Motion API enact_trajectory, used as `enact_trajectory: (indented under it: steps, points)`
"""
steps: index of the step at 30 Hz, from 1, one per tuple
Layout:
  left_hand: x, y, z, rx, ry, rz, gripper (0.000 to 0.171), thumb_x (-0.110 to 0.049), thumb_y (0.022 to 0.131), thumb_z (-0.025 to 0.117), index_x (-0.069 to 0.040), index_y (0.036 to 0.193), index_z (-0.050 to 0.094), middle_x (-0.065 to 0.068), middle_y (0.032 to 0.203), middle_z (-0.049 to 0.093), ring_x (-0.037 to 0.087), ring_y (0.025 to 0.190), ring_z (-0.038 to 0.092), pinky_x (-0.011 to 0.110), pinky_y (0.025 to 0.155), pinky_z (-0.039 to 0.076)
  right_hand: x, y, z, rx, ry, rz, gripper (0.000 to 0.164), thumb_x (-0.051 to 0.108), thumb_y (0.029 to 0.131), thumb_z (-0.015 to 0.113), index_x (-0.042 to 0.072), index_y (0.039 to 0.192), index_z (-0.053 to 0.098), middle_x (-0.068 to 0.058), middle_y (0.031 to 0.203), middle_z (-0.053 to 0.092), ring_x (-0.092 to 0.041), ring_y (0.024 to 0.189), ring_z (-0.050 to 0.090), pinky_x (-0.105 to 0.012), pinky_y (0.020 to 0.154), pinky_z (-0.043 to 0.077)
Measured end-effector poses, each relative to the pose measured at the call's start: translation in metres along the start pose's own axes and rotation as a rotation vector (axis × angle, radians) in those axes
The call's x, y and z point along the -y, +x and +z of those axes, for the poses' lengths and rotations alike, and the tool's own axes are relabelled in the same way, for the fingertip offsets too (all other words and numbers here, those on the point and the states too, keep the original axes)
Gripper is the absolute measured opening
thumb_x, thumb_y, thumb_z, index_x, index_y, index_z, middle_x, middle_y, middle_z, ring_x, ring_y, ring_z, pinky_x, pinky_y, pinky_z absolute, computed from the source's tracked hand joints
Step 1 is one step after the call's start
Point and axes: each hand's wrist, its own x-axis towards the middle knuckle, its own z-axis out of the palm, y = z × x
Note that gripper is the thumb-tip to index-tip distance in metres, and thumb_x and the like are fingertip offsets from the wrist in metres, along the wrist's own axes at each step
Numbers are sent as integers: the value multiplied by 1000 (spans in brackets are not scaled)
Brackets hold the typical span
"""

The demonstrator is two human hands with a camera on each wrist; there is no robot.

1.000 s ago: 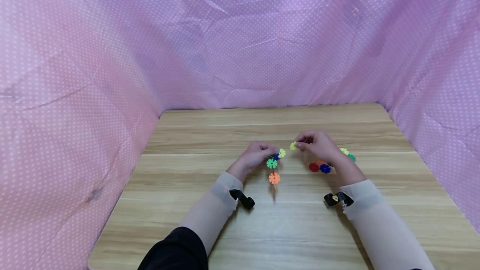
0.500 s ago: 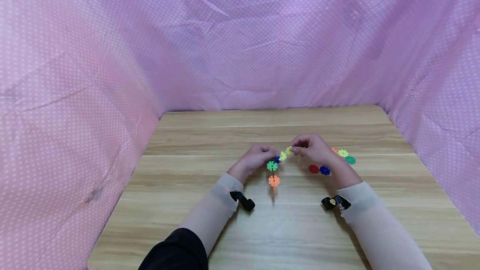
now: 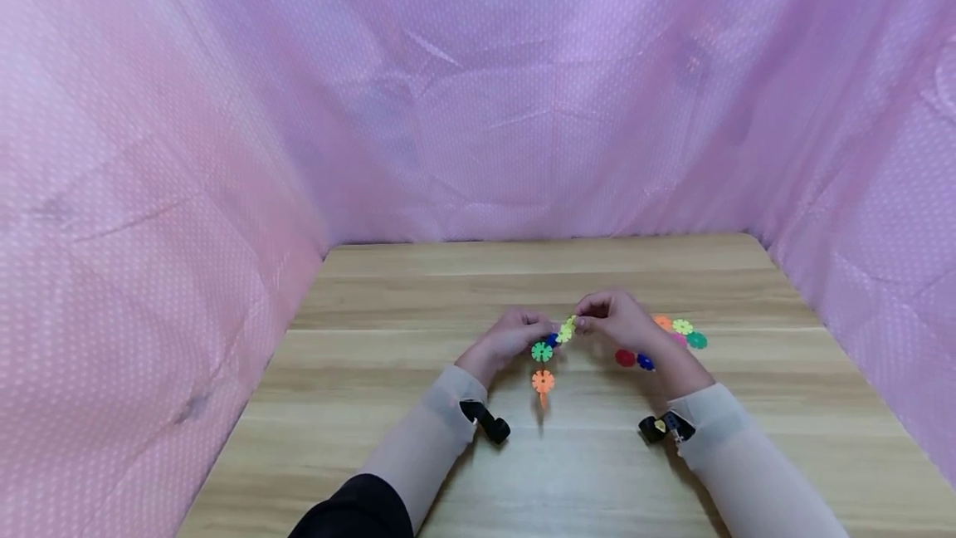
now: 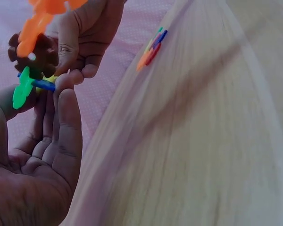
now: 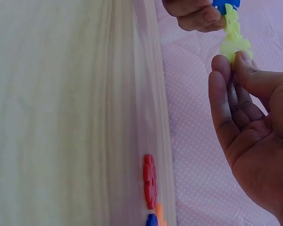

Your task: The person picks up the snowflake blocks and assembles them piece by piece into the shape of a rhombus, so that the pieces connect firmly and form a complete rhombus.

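Between my hands hangs a chain of slotted snowflake discs. Its blue disc (image 3: 552,340) is pinched by my left hand (image 3: 508,335). Below that hand dangle a green disc (image 3: 541,351) and an orange disc (image 3: 543,381); a brown disc (image 4: 33,54) shows between them in the left wrist view. A yellow disc (image 3: 564,333) sits beyond the blue one. My right hand (image 3: 616,320) pinches another yellow disc (image 5: 236,47) between thumb and fingertip, its edge against the chain's yellow disc. Whether their slots are fully engaged I cannot tell.
Loose discs lie on the wooden table (image 3: 358,405) by my right forearm: red (image 3: 625,358), blue (image 3: 646,362), orange (image 3: 662,322), yellow (image 3: 682,326), green (image 3: 696,339) and a partly hidden pink one (image 3: 678,339). A pink dotted cloth (image 3: 478,106) hangs behind the table.
My right hand has moved left, bringing its yellow disc against the yellow disc on the chain. The left hand keeps its hold. The head view has tilted upward slightly.
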Motion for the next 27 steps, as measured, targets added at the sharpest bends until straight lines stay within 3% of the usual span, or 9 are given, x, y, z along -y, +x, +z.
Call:
enact_trajectory:
  steps: [6, 13, 17, 24, 27]
  points:
    - [6, -1, 4, -23, -52, -13, 16, -11, 103, 68, 1, 95, 76, 8, 82, 74, 13, 72, 69, 22, 64, 55, -2, -3, 10, -64, 16, -13, 7, -7, 95, 72, -2, 93, 76, -15, 91, 75, -31, 84, 75, -39, 75, 64]
    - [5, -3, 6, -92, -96, -21, 15, -7, 101, 68, 5, 96, 75, 9, 84, 72, 16, 73, 71, 25, 68, 58, 1, -4, 24, -166, -43, -8, 17, -12, 92, 73, 4, 85, 76, -8, 83, 75, -23, 77, 74, -53, 74, 62]
    - [3, -3, 7, -114, -151, -49, 12, -6, 102, 67, 0, 94, 74, 9, 87, 71, 15, 73, 71, 25, 70, 59, 5, -4, 28, -205, -49, -27, 20, -13, 91, 72, 4, 83, 76, -7, 80, 75, -22, 75, 74, -55, 73, 62]
    - [-2, 0, 7, -112, -202, -57, 13, -8, 103, 67, -5, 92, 73, 10, 89, 72, 15, 74, 72, 25, 70, 60, 11, 0, 27, -212, -40, -35, 16, -11, 94, 71, 3, 86, 77, -8, 80, 76, -22, 77, 75, -41, 71, 63]
    - [-4, 1, 5, -87, -215, -60, 12, -10, 103, 67, -5, 94, 74, 10, 89, 73, 15, 75, 72, 26, 72, 61, 12, 1, 22, -190, -14, -16, 11, -8, 96, 71, 0, 92, 78, -9, 84, 76, -21, 79, 75, -44, 75, 64]
